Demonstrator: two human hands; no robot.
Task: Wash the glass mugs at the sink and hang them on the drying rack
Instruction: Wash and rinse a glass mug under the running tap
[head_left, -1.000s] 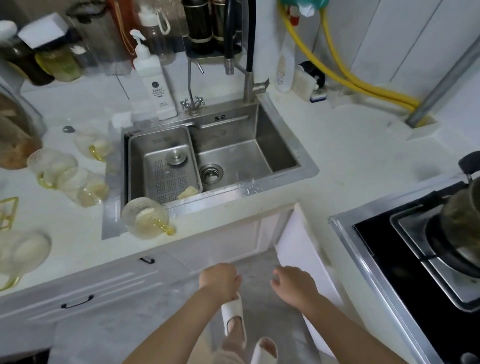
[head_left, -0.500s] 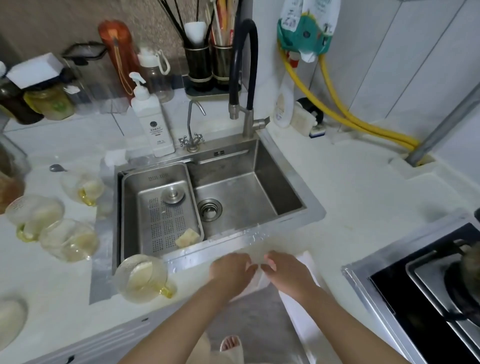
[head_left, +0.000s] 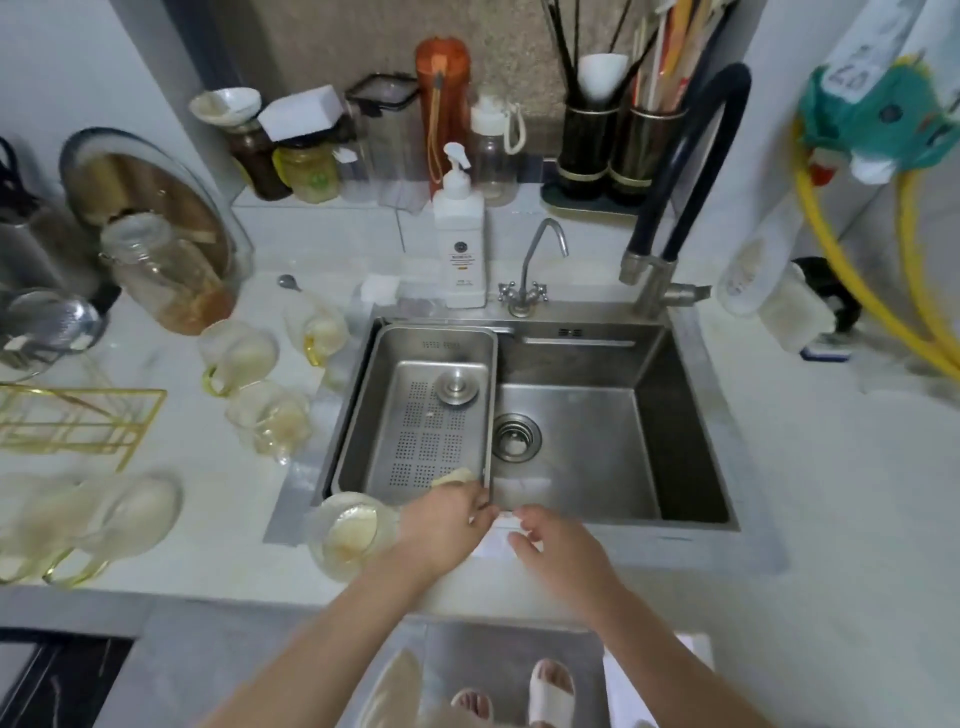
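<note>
We have our left hand (head_left: 441, 525) at the sink's (head_left: 696, 415) front rim, fingers loosely curled and holding nothing, right hand (head_left: 561, 545) beside it, relaxed and empty too. The nearest glass mug (head_left: 348, 535) lies on its side just left of the left hand, touching the wrist, mouth tipped toward us, so that hand looks better placed to take it.

Sink (head_left: 691, 374): silver steel. Tray (head_left: 363, 415): perforated grid. Mugs (head_left: 239, 358): clear, yellow handles. Rack (head_left: 78, 421), left: gold. Hose (head_left: 826, 260), right: yellow. Bottle (head_left: 441, 104), top: orange.
</note>
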